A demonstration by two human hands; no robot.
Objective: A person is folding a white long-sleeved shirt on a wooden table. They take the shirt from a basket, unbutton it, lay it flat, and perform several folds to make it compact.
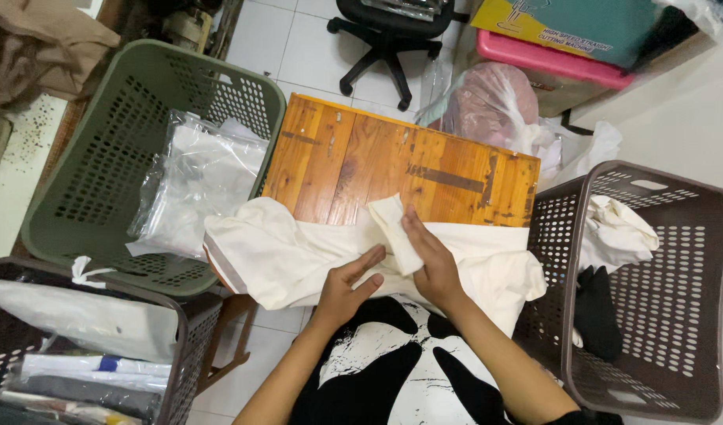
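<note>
A cream-white cloth garment point(291, 256) lies across the near edge of a small wooden table point(393, 165) and over my lap. My right hand point(431, 260) presses flat on a folded strip of the same cloth point(393, 224) that sticks up toward the table. My left hand point(347, 287) rests beside it with fingers spread, touching the cloth just below the strip. Neither hand closes around anything.
A green laundry basket point(102, 157) at left holds clear bags of white cloth point(196, 181). A brown basket point(652, 291) at right holds white and black cloth. Another brown basket point(86, 346) at bottom left holds bagged items. An office chair point(385, 35) and pink bin point(550, 59) stand beyond.
</note>
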